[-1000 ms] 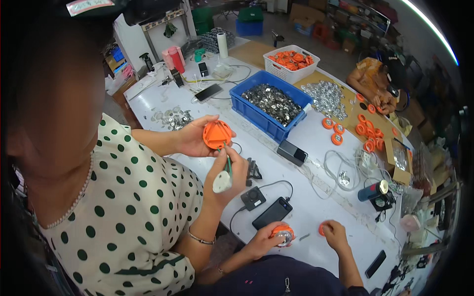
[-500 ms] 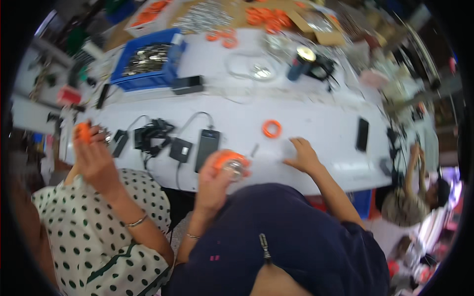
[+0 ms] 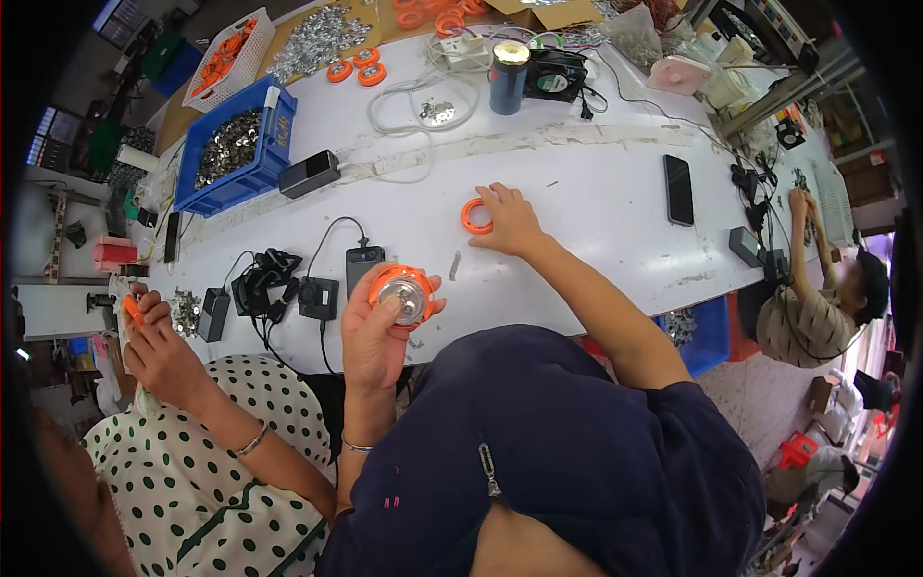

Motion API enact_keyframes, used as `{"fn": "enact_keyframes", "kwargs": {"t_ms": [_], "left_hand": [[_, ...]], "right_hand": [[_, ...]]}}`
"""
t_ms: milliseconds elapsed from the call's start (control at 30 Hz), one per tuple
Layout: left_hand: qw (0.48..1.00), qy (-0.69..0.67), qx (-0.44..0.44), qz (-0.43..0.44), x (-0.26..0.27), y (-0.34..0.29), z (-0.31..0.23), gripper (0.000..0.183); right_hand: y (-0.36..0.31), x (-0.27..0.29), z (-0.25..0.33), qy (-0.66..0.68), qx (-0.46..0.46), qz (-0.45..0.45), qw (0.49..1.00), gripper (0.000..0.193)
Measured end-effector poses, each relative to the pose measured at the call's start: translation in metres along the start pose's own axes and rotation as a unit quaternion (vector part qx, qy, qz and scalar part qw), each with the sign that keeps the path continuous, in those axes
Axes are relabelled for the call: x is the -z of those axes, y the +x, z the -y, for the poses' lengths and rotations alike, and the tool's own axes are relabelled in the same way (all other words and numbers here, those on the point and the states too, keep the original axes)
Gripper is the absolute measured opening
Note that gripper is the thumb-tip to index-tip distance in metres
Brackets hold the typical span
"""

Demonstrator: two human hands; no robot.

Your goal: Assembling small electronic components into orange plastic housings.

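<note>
My left hand [image 3: 373,337] holds up an orange ring-shaped part with a shiny round metal centre [image 3: 408,298], the thumb pressed on the metal. To its right on the white table [image 3: 577,207] lies a plain orange ring [image 3: 465,217]. My right hand [image 3: 511,223] reaches over that ring's right side, fingers at its far edge and thumb at its near edge, so it seems to grip it. The ring still lies on the table.
A co-worker's hand [image 3: 163,356] at left holds an orange piece. Blue bin [image 3: 236,188] of metal parts, black power bank [image 3: 310,175], black device [image 3: 365,258], cables, a blue can [image 3: 508,82] and a phone [image 3: 679,190] stand around. Another person [image 3: 808,317] works at far right.
My right hand has moved left and closed in on the orange ring. My left hand has turned its orange part so the metal centre faces up. The head view has shifted.
</note>
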State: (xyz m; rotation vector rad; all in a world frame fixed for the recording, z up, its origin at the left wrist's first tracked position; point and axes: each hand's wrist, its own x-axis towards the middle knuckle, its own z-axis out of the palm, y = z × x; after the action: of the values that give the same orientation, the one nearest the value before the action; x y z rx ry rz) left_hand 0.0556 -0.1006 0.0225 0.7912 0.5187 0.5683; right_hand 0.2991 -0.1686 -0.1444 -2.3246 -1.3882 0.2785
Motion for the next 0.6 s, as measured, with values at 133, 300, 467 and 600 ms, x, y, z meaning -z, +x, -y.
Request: {"fn": "enact_keyframes", "kwargs": {"t_ms": [133,300,467,600], "left_hand": [[1.000,0.002,0.015,0.000,-0.003,-0.004,0.002,0.040],[1.000,-0.010,0.026,-0.007,-0.003,0.000,0.001,0.038],[1.000,-0.014,0.024,-0.003,-0.003,0.004,0.003,0.038],[0.999,-0.012,0.041,0.009,-0.009,0.008,0.007,0.038]], "right_hand": [[0.013,-0.003,-0.001,-0.003,0.014,0.028,1.000,0.084],[0.011,-0.001,-0.007,-0.009,0.019,0.058,0.998,0.072],[-0.011,0.031,0.008,0.112,0.011,-0.017,0.994,0.071],[-0.039,0.087,0.041,0.291,-0.048,-0.015,0.956,0.068]]}}
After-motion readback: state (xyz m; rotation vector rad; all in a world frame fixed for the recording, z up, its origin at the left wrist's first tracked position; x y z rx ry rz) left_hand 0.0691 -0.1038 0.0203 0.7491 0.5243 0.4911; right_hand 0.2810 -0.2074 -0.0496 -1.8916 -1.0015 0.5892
